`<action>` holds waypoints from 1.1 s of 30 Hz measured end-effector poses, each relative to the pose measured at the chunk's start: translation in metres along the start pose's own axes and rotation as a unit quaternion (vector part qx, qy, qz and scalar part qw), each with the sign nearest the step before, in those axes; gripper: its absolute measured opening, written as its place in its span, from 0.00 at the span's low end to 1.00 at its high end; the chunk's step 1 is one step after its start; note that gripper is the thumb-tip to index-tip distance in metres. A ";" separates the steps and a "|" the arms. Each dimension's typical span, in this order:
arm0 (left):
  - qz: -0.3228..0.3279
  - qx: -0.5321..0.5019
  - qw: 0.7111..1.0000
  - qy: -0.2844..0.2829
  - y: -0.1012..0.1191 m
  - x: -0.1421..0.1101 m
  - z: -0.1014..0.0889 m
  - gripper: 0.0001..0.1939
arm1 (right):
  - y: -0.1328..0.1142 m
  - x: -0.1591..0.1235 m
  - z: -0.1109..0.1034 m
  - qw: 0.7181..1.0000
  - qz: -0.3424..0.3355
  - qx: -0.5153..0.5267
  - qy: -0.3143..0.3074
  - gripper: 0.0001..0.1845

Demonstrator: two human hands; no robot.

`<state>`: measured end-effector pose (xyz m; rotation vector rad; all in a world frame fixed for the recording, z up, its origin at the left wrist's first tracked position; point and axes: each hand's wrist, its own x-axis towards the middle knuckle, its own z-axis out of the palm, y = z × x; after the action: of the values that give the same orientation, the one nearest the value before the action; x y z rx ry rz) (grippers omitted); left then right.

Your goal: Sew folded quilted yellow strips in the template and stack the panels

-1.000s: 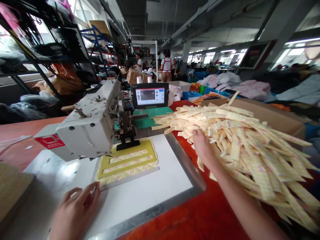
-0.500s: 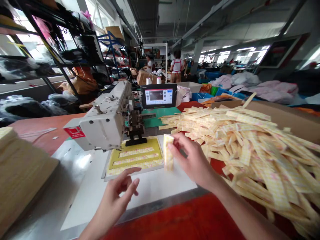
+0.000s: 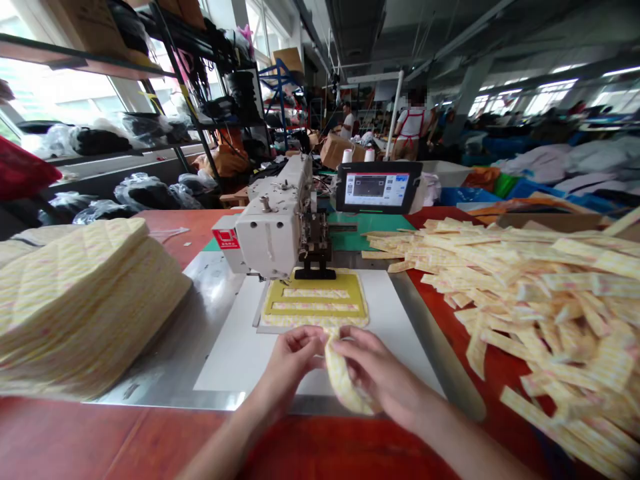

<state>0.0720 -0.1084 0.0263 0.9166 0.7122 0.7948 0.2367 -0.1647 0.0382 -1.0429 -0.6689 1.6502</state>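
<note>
my left hand (image 3: 295,350) and right hand (image 3: 374,361) are close together, pinching one yellow strip (image 3: 343,383), lower centre. fabric (image 3: 300,321) already under the template (image 3: 315,300), mid-frame; this strip isn't placed, big strip pile (image 3: 565,293) left, right side.

A sewing workshop, shown by the sewing machine (image 3: 273,233) and stocked shelves (image 3: 165,73).

Strip pile (image 3: 555,283) partly beyond the right edge

left grip (image 3: 294,353): free → pinching fabric strip (image 3: 340,377) | strip: right of yellow template (image 3: 315,300) → in front, curved
</note>
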 end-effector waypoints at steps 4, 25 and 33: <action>-0.020 -0.018 0.999 0.026 0.000 0.000 -0.001 0.17 | 0.006 0.005 0.004 0.998 0.025 0.050 0.021 0.23; 0.113 0.130 0.983 0.072 0.000 0.012 -0.028 0.21 | 0.029 0.058 -0.003 0.968 -0.188 -0.166 0.020 0.23; 0.078 0.087 0.992 0.052 -0.011 0.009 -0.018 0.16 | 0.028 0.041 -0.013 0.927 -0.280 -0.243 0.051 0.12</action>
<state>0.0655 -0.0980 0.0072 1.1039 0.8186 0.9347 0.2308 -0.1355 -0.0038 -1.1330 -1.2173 0.9426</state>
